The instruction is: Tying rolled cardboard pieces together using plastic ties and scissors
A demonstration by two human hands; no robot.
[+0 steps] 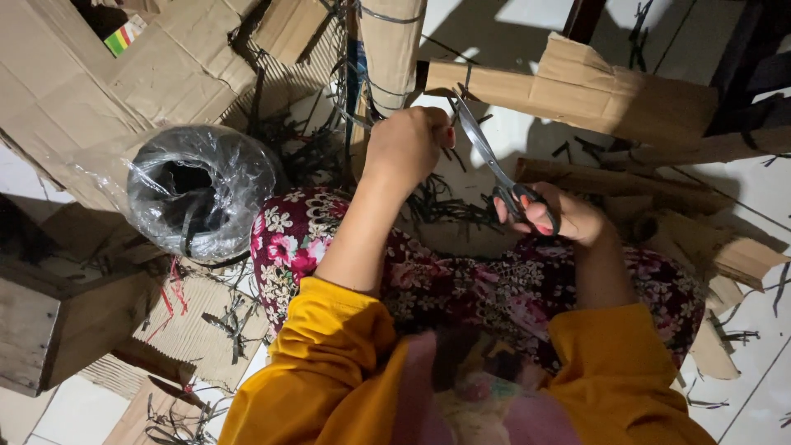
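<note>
Left hand [409, 142], at twelve o'clock of the floral lap [461, 280]: grip closed in a fist at the foot of a rolled cardboard bundle [391, 49] bound with dark strapping; what the fist pinches is hidden, probably a strap end. Right hand [556, 216], at two o'clock of the lap: grip closed through the handles of black-handled scissors [494, 169], blades pointing to eleven o'clock, tips just beside the left fist. Spool of black strapping in clear plastic wrap [198, 191], at nine o'clock. Flattened cardboard sheets [124, 66] at ten o'clock; folded cardboard piece [601, 86] at one o'clock. Strap offcuts [445, 206] litter the tiled floor [766, 206].
</note>
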